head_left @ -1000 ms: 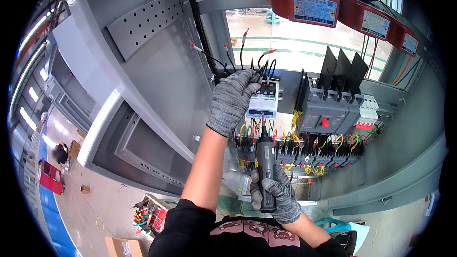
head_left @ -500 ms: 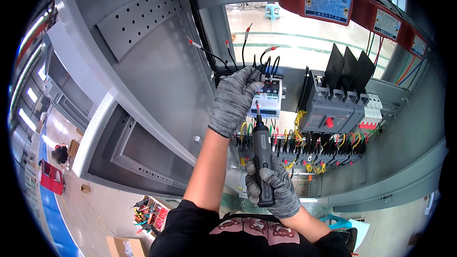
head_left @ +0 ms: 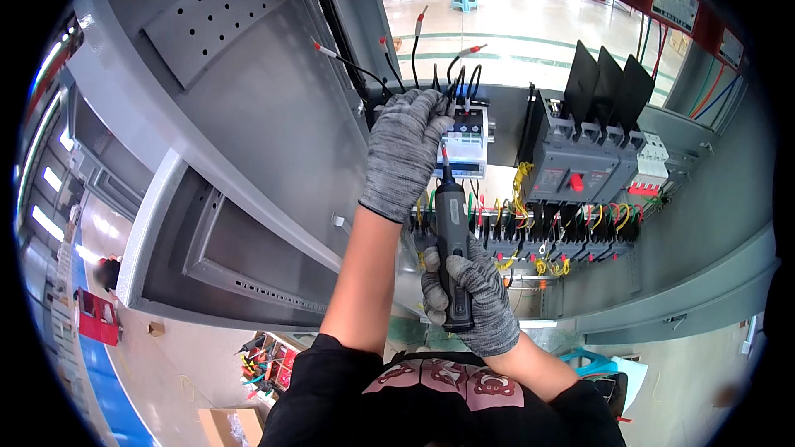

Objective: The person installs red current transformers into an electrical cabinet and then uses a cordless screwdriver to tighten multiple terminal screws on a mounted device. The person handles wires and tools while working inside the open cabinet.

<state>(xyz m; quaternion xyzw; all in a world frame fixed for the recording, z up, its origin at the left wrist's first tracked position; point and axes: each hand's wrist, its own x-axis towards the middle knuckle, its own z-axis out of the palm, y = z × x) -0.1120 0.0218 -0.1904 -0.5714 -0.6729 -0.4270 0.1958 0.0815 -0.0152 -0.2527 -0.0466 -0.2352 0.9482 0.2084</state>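
Observation:
My left hand (head_left: 404,147), in a grey knit glove, is closed at the upper left of a white meter-like module (head_left: 468,142). Its fingertips pinch among the black wires (head_left: 450,87) that enter the module's top; the exact grip is partly hidden. In my right hand (head_left: 484,302), also gloved, is a dark cordless screwdriver (head_left: 452,223), held upright with fingers wrapped round its lower body. The screwdriver's red-sleeved bit points up at the module's front, close below my left fingertips. Whether the tip touches a screw cannot be seen.
Loose black wires with red-tipped ends (head_left: 419,29) stand up behind my left hand. To the right is a large grey circuit breaker (head_left: 571,170) with black fins. Below runs a row of wired terminals (head_left: 563,232). A grey cabinet door (head_left: 240,199) flanks the left; a tool box (head_left: 269,368) lies below.
The view has shifted slightly, so the cabinet parts sit higher in the picture. Both hands stay at the module, the screwdriver still held with its bit pointing up.

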